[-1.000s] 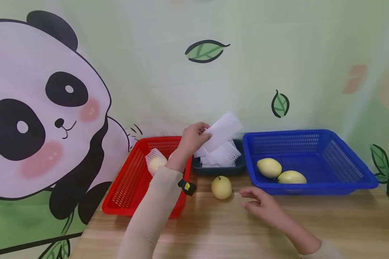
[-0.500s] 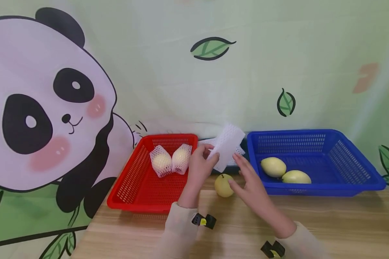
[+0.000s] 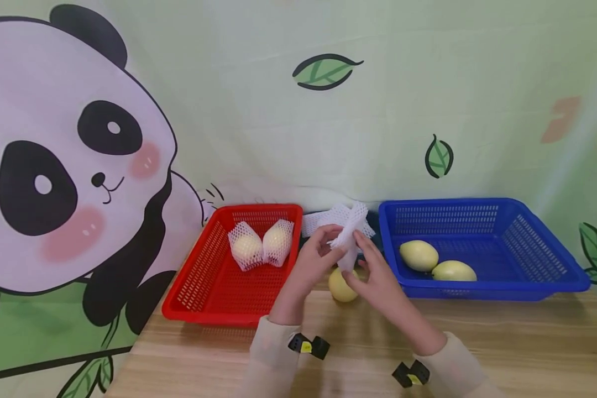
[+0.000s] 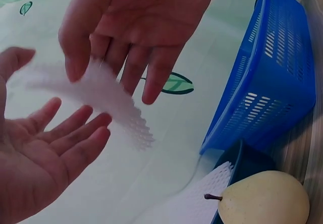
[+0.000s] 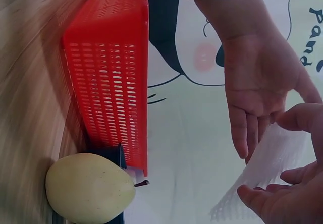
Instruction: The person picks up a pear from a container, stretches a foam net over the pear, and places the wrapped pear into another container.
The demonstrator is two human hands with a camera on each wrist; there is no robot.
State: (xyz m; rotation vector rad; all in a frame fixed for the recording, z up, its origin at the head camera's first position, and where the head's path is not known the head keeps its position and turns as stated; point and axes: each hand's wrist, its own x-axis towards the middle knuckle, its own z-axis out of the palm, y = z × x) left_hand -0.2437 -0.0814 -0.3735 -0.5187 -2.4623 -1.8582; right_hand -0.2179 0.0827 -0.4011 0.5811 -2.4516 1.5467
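Observation:
A white foam net sleeve (image 3: 350,232) is held up between both hands, narrowed and upright in the head view. My left hand (image 3: 309,262) pinches its left side between thumb and fingers. From the right, my right hand (image 3: 384,284) has its thumb and fingertips on either side of the sleeve. Just below stands a yellow pear (image 3: 342,290) on the table, partly covered by the sleeve and right thumb in the head view; its stem shows in the left wrist view. More foam nets (image 3: 318,220) lie in a small dark bin (image 4: 248,164) behind the hands.
Left of the hands, a red basket (image 3: 214,318) holds two net-wrapped pears (image 3: 246,250). At right, a blue basket (image 3: 517,287) contains two bare pears (image 3: 419,255). A panda-printed cloth hangs behind the wooden table (image 3: 502,342).
My left hand has brought the foam net from over the dark bin toward me, above the pear. My right hand has risen from beside the pear to the net, which has gone from flat to narrowed.

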